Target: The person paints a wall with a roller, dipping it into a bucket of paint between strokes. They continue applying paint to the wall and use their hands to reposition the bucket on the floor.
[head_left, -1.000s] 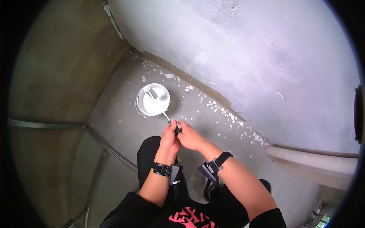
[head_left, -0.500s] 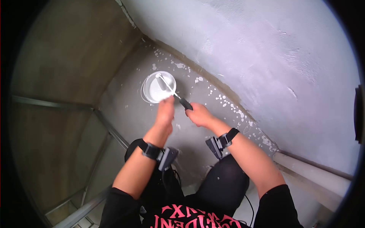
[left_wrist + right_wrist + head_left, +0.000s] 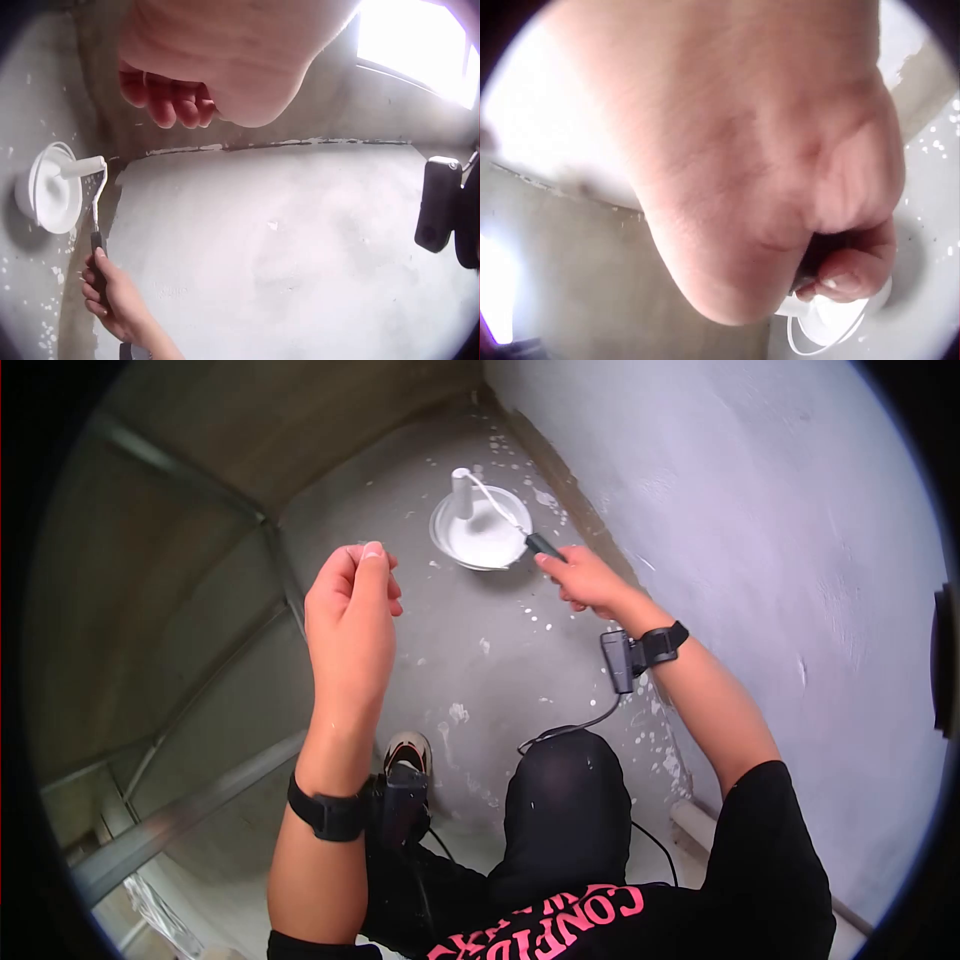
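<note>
My right hand [image 3: 588, 577] grips the black handle [image 3: 545, 548] of a paint roller, fingers curled round it. The white roller head [image 3: 461, 494] shows over the white bucket [image 3: 438, 538], which holds white paint; whether they touch I cannot tell. In the left wrist view the roller head [image 3: 84, 166] overlaps the bucket [image 3: 34, 187], with the right hand [image 3: 118, 300] below. My left hand [image 3: 352, 595] is raised to the left of the bucket, its fingers loosely curled and holding nothing. The right hand [image 3: 780, 172] hides most of the handle in the right wrist view.
White paint spots dot the grey floor [image 3: 430, 660] along the foot of the pale wall [image 3: 760, 540] on the right. Metal bars [image 3: 200, 800] run along the left side. A pipe [image 3: 692, 822] lies low at the right, and a shoe [image 3: 408, 752] shows below the hands.
The left hand has left the roller's handle and moved left, nearer the camera. The right hand holds the roller farther right, and the roller head has turned. The head view has shifted.
</note>
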